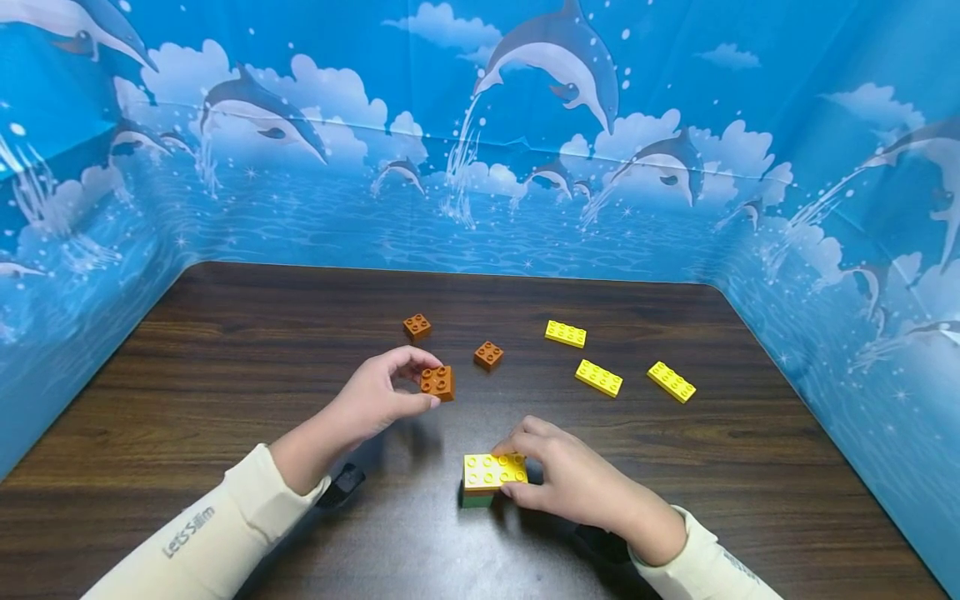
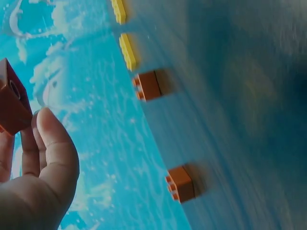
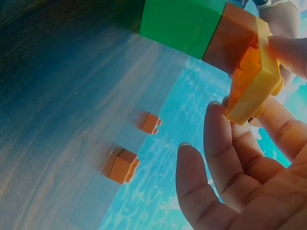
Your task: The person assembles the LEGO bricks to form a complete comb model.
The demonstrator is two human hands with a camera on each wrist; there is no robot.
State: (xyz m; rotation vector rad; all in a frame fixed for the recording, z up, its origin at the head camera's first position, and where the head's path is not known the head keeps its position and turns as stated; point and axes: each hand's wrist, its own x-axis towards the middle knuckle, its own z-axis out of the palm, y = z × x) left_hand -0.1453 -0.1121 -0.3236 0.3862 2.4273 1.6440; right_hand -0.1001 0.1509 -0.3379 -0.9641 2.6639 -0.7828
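Observation:
In the head view my left hand (image 1: 375,392) pinches a square brown building brick (image 1: 437,382) between thumb and fingers, raised over the table. The left wrist view catches the hollow underside of that brown brick (image 2: 12,103). My right hand (image 1: 562,467) pinches the right end of a yellow eight-stud brick (image 1: 483,472) that tops a small stack. Under it come a brown brick (image 3: 230,38) and a green block (image 3: 182,24) at the bottom. The yellow brick reaches out past the brown one, its hollow underside partly showing in the right wrist view.
Two more brown bricks (image 1: 417,326) (image 1: 488,356) stand studs up beyond my left hand. Toward the back right lie three thin yellow bricks (image 1: 566,334) (image 1: 598,377) (image 1: 671,382). A dolphin-printed blue cloth (image 1: 450,225) walls the dark wooden table (image 1: 247,350) at the back and sides.

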